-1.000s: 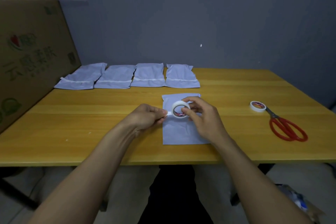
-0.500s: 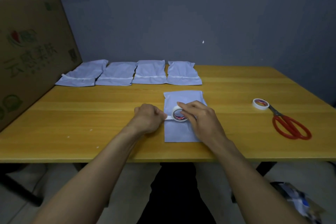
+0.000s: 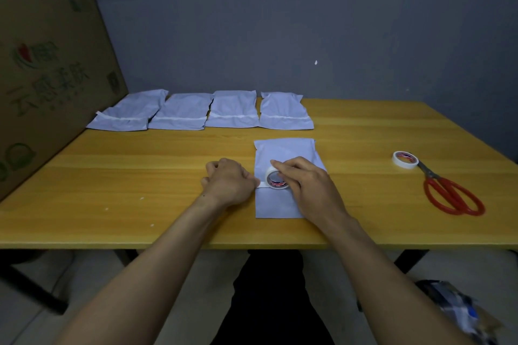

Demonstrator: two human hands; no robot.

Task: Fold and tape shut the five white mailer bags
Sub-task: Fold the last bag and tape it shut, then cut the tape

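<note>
Atop the folded white plastic mailer bag, the right hand grips a white tape roll and the left hand pinches its end; taping likely needs a steady pull across.

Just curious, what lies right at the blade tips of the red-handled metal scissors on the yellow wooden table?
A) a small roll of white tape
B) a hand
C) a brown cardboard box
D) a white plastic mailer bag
A: a small roll of white tape lies at the blade tips of the red-handled metal scissors on the yellow wooden table, apart from the other tape roll that the right hand grips.
</note>
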